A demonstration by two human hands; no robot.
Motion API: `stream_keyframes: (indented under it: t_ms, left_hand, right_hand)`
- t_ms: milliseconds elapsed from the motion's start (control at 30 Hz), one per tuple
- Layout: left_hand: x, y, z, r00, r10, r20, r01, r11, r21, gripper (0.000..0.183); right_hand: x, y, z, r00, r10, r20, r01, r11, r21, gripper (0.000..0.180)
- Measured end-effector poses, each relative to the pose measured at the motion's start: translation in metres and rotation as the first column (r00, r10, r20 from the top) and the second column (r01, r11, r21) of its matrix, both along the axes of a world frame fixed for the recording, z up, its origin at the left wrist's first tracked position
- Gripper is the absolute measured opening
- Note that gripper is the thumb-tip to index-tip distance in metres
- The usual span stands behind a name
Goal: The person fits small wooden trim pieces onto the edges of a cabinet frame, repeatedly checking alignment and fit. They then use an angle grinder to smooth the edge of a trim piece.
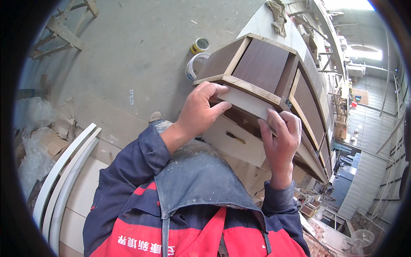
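A short pale strip (245, 102), flat and light grey, spans the gap between my two hands. My left hand (202, 102) pinches its left end between thumb and fingers. At the other end, my right hand (281, 128) grips it the same way. The strip lies along the near edge of a brown wooden cabinet (261, 61) with light wood edging, just below the edge strip (253, 88). Whether it touches the cabinet is unclear. Under my hands, a small brush-like tool with a dark end (236, 138) rests on a pale board (218, 131).
A white bucket (189, 69) and a yellow tin (200, 45) stand left of the cabinet. Curved white strips (61, 180) lie at the left by plastic sheeting (35, 154). Wooden trestles (64, 35) are at upper left. A rag (277, 16) hangs beyond the cabinet.
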State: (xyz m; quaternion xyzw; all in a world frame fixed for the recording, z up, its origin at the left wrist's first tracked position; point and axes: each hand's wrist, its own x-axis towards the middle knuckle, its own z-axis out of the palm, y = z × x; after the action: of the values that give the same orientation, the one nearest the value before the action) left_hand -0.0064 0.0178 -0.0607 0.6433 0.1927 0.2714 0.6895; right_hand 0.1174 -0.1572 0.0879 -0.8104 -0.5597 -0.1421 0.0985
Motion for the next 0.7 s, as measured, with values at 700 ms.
stream_keyframes:
  t_ms: [700]
  left_hand:
    - [0.005,-0.012,-0.008,0.992,0.115,0.054,-0.122,0.982,0.147,0.037]
  right_hand:
    - [0.005,-0.012,-0.008,0.999,-0.045,0.017,0.045,0.999,-0.004,0.039]
